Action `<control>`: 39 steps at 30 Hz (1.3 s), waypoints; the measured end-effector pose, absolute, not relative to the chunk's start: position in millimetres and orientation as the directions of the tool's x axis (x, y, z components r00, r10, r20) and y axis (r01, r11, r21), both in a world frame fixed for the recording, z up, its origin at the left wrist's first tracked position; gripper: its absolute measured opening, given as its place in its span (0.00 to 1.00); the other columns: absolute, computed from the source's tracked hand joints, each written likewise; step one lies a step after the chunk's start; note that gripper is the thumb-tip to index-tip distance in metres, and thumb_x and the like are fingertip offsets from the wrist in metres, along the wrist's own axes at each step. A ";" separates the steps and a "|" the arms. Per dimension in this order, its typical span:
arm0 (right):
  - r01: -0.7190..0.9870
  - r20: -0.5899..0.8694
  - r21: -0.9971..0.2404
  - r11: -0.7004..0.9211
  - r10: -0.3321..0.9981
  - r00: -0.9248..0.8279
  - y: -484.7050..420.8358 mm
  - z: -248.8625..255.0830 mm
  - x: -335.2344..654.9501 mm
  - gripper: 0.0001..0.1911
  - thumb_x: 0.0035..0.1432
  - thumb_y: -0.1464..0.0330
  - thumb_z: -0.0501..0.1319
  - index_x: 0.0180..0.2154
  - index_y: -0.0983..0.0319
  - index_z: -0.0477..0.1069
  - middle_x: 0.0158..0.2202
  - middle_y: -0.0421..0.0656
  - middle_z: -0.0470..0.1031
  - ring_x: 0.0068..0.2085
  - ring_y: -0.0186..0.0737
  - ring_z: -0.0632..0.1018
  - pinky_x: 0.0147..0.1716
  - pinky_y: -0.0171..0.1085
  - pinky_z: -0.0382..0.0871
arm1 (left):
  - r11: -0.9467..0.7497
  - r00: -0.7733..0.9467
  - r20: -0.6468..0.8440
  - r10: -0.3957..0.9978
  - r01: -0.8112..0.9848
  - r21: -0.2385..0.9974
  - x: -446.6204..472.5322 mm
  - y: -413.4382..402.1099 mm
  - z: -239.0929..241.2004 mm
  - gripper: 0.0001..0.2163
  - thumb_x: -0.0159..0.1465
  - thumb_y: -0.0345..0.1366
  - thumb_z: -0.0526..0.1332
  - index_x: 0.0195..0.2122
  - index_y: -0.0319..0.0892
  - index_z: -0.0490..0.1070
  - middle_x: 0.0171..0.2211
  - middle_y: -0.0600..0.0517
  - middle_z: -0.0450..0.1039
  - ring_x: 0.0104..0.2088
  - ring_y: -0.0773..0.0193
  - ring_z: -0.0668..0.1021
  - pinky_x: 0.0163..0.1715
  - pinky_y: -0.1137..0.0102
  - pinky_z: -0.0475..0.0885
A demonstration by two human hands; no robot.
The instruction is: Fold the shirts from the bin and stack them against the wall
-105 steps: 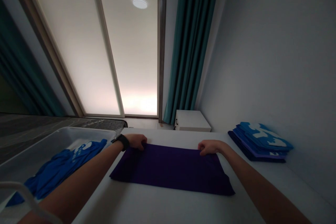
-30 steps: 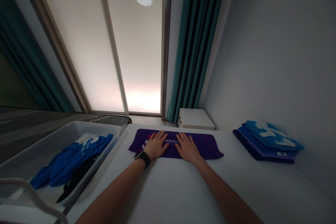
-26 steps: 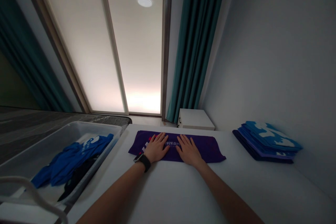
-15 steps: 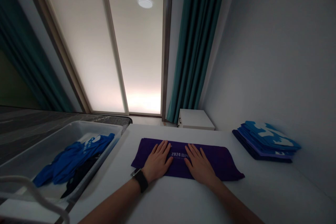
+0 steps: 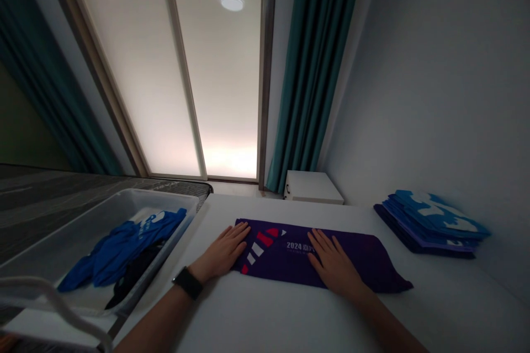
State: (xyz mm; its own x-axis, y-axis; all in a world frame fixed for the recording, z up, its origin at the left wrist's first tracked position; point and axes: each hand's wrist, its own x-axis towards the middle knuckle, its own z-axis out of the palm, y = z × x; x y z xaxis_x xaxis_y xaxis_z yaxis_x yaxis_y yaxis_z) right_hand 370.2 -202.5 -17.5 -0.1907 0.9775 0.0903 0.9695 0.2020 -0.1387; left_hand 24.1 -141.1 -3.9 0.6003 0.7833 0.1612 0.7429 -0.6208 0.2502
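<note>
A folded purple shirt (image 5: 364, 262) with a red-and-white stripe print and "2024" lettering lies across the white table (image 5: 290, 320). My left hand (image 5: 221, 252) lies flat with fingers stretched out at the shirt's left edge, a dark watch on its wrist. Spread flat on the middle of the shirt is my right hand (image 5: 333, 266), pressing on the fabric just right of the lettering. Neither hand grips anything.
A stack of folded blue and purple shirts (image 5: 430, 222) sits at the table's right, near the wall. To the left, a grey plastic bin (image 5: 83, 219) holds loose blue garments (image 5: 124, 242). Behind the table stand a small white cabinet (image 5: 312, 194) and a teal curtain (image 5: 317, 66).
The shirt went from a wide fold held at its far corners to a narrower fold. Both flat hands then slid it nearer and moved apart, the left one uncovering the stripe print.
</note>
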 end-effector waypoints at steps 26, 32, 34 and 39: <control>0.695 0.340 -0.174 0.698 0.705 -0.622 -166.4 22.1 205.9 0.09 0.63 0.72 0.55 0.42 0.60 0.72 0.40 0.45 0.71 0.45 0.43 0.70 0.48 0.42 0.64 | -0.558 0.569 0.135 0.811 0.684 0.469 -15.5 -129.5 11.3 0.22 0.65 0.38 0.56 0.61 0.47 0.63 0.64 0.48 0.61 0.63 0.54 0.63 0.63 0.57 0.57; 0.664 0.314 -0.178 0.726 0.681 -0.661 -187.4 8.4 195.7 0.09 0.62 0.74 0.56 0.42 0.60 0.73 0.40 0.44 0.71 0.44 0.42 0.70 0.47 0.42 0.63 | -0.527 0.435 0.300 0.849 0.737 0.423 3.3 -124.5 1.7 0.14 0.67 0.34 0.52 0.49 0.45 0.73 0.51 0.49 0.73 0.53 0.57 0.72 0.55 0.59 0.66; 0.645 0.301 -0.186 0.741 0.668 -0.681 -192.0 7.3 195.2 0.11 0.62 0.75 0.57 0.44 0.60 0.73 0.42 0.44 0.72 0.45 0.43 0.70 0.47 0.41 0.63 | -0.514 0.412 0.313 0.856 0.750 0.416 5.6 -124.6 1.0 0.13 0.67 0.34 0.53 0.49 0.46 0.73 0.50 0.49 0.73 0.52 0.57 0.72 0.54 0.60 0.66; 0.614 0.280 -0.216 0.759 0.651 -0.706 -197.1 9.8 190.3 0.12 0.62 0.74 0.57 0.47 0.59 0.71 0.43 0.43 0.73 0.45 0.42 0.70 0.48 0.42 0.62 | -0.486 0.364 0.332 0.870 0.748 0.452 7.6 -119.4 -0.2 0.10 0.67 0.34 0.53 0.40 0.45 0.75 0.44 0.51 0.75 0.47 0.60 0.74 0.50 0.63 0.66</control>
